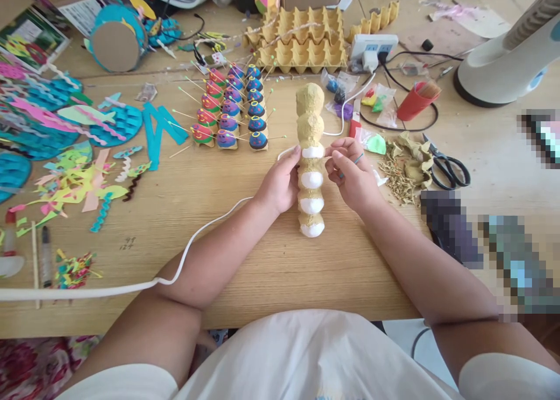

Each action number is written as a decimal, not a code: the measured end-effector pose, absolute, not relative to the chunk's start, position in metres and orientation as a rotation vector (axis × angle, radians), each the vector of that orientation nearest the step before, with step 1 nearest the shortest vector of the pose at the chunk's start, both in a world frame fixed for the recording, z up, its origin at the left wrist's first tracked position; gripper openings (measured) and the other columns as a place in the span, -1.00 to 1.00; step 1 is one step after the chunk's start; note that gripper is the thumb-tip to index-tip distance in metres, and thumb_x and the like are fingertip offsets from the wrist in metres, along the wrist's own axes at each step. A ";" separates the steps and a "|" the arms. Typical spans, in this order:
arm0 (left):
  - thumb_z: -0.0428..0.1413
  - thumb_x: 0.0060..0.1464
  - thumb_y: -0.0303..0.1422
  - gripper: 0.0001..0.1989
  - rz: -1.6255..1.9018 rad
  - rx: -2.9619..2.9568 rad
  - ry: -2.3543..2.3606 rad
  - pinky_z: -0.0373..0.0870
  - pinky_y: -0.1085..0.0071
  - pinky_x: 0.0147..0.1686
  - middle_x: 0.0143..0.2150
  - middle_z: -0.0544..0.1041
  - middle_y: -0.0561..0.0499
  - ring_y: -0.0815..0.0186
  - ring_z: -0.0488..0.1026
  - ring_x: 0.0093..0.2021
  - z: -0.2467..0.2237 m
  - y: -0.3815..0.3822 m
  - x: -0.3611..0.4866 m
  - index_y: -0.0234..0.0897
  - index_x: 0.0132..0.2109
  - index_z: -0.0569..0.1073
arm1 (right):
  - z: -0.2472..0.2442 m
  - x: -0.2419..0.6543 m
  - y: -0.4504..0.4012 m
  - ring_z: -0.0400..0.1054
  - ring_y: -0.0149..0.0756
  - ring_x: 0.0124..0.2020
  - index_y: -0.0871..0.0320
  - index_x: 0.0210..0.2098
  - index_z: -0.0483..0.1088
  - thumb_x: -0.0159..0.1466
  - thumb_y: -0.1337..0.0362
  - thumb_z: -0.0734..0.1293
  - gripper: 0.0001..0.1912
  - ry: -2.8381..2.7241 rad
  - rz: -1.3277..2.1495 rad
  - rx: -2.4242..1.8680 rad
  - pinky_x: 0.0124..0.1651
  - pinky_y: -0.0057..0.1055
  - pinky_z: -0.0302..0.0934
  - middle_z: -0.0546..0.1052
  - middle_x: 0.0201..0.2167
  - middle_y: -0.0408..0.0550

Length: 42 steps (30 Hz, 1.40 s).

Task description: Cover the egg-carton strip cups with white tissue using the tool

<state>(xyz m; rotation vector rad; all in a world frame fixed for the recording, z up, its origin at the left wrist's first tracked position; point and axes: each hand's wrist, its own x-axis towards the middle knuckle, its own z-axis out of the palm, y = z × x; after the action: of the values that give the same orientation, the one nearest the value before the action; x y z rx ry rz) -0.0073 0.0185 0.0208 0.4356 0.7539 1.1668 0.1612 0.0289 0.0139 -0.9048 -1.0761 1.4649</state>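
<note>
A strip of egg-carton cups [310, 129] stands lengthwise before me, its far cups bare tan and its nearer ones covered on top with white clay [312, 180]. My left hand [283, 181] grips the strip's left side, thumb on its edge. On the right side, my right hand [352, 172] has its fingers bent and pinched together near the uppermost white patch; what they hold, if anything, is too small to make out. Beyond my left hand stand three painted carton strips [228, 107] with faces and thin sticks.
Black scissors [450, 165] and torn carton scraps [415, 164] lie to the right. Farther back are clay bags [378, 100], a red cup [417, 101], a power strip [373, 47] and an egg tray [301, 38]. A white cable [192, 237] crosses my left forearm. Paper cutouts [83, 181] cover the left.
</note>
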 end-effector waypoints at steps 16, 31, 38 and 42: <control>0.59 0.09 -0.01 -0.59 1.243 0.817 0.793 0.46 0.33 -0.27 -0.33 0.67 0.05 0.27 0.57 -0.30 0.012 0.011 -0.009 -0.17 -0.32 0.64 | 0.012 0.165 0.031 -0.05 -0.43 -0.57 -0.12 -0.04 0.32 0.20 -0.22 0.69 -0.35 -1.141 1.566 -0.801 -0.54 -0.39 -0.12 0.18 -0.51 -0.40; 0.63 0.02 -0.05 -0.52 1.185 0.811 0.786 0.40 0.31 -0.25 -0.38 0.61 0.11 0.31 0.53 -0.33 0.014 0.011 -0.011 -0.18 -0.39 0.54 | 0.011 0.163 0.030 0.15 -0.43 -0.50 -0.07 -0.14 0.30 0.13 -0.20 0.74 -0.32 -1.050 1.593 -0.785 -0.46 -0.41 0.06 0.29 -0.44 -0.34; 0.60 0.12 -0.17 -0.60 1.167 0.772 0.791 0.34 0.32 -0.30 -0.40 0.59 0.12 0.36 0.47 -0.38 0.012 0.013 -0.012 -0.19 -0.40 0.56 | 0.009 0.160 0.031 0.17 -0.42 -0.47 -0.05 -0.22 0.26 0.07 -0.16 0.76 -0.29 -0.976 1.607 -0.768 -0.44 -0.43 0.10 0.28 -0.45 -0.34; 0.59 0.14 -0.17 -0.61 1.139 0.740 0.778 0.39 0.33 -0.29 -0.37 0.64 0.09 0.34 0.54 -0.38 0.014 0.013 -0.012 -0.19 -0.37 0.56 | 0.009 0.161 0.031 0.19 -0.41 -0.47 -0.05 -0.22 0.25 0.12 -0.19 0.73 -0.32 -1.026 1.589 -0.763 -0.43 -0.43 0.15 0.28 -0.44 -0.33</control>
<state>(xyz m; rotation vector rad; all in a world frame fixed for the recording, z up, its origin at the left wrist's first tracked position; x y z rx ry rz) -0.0117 0.0127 0.0140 0.7400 0.7784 1.1388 0.1608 0.0313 0.0090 -0.7632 -1.0256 1.5892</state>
